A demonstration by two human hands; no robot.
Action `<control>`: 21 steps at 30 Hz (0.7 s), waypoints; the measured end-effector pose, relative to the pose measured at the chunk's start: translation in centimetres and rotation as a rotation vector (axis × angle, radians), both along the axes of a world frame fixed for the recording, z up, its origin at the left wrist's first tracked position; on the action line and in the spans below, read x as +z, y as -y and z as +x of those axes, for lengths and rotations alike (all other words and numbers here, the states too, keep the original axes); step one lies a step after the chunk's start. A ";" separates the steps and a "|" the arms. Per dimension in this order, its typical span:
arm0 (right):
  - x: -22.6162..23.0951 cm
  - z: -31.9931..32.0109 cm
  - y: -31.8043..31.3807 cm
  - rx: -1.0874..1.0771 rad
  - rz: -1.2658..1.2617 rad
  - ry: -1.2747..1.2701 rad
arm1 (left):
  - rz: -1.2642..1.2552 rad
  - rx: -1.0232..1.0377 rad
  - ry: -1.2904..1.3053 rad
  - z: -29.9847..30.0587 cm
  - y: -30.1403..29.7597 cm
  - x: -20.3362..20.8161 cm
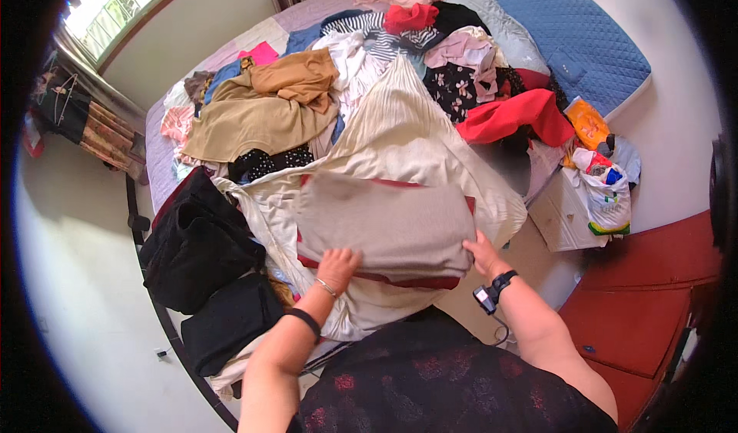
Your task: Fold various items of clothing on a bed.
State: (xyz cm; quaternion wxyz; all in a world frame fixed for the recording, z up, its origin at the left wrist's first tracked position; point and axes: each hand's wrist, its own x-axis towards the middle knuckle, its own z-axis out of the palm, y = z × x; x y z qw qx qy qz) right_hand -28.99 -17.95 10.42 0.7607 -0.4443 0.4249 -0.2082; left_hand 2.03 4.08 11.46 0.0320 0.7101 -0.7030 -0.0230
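Observation:
A folded greyish-beige knit garment (pixel 388 225) lies in front of me, with dark red cloth (pixel 430 283) showing along its edges beneath. My left hand (pixel 339 268) is closed on its near left edge, the fingers curled over the cloth. At the right edge, my right hand (pixel 483 255) pinches the garment, thumb on the near side and some fingers hidden. Under both spreads a crumpled cream pleated cloth (pixel 400 126), which covers the front of the bed.
Black garments (pixel 204 241) are heaped left of the cream cloth. Beyond lie a tan garment (pixel 254 126), a brown one (pixel 300 79) and a red cloth (pixel 515 118). Right of the bed, a plastic bag (pixel 607 199) rests by a white cabinet (pixel 565 214), near a red-brown cabinet (pixel 630 318).

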 end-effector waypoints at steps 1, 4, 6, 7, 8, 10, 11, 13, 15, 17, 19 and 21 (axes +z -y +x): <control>-2.4 -1.3 -0.4 -0.075 0.079 -0.131 | 0.104 -0.013 -0.048 -0.9 -0.5 -2.5; -7.2 -4.5 -1.1 -0.037 0.289 -0.457 | 0.195 0.156 -0.202 -2.1 -2.5 -7.2; -8.9 -4.8 -0.4 0.035 0.238 -0.393 | 0.146 0.335 -0.405 -1.9 -2.9 -8.5; -9.4 -4.5 0.4 0.054 0.164 -0.360 | 0.165 0.346 -0.395 -1.3 -3.0 -8.6; -9.7 -4.1 1.1 0.068 0.182 -0.373 | 0.106 0.364 -0.386 -0.6 -3.1 -8.6; -10.0 -2.9 2.4 0.112 0.081 -0.445 | -0.038 0.399 -0.319 1.3 -2.8 -8.1; -10.0 -2.2 2.8 0.133 0.096 -0.444 | -0.010 0.416 -0.339 2.2 -2.5 -8.0; -9.8 -1.0 3.3 -0.036 0.221 -0.340 | -0.263 0.658 -0.245 4.2 -1.5 -8.0; -9.3 -0.3 3.3 -0.012 0.248 -0.239 | -0.171 0.851 -0.432 6.5 0.0 -8.3; -8.5 -0.2 3.0 -0.014 0.260 -0.154 | -0.081 1.020 -0.610 8.2 1.5 -8.6; -7.7 -0.4 2.6 0.069 0.143 -0.193 | -0.067 1.104 -1.166 9.1 2.8 -9.1; -7.1 -1.0 2.0 0.101 0.144 -0.244 | -0.083 1.200 -1.161 9.2 3.8 -9.4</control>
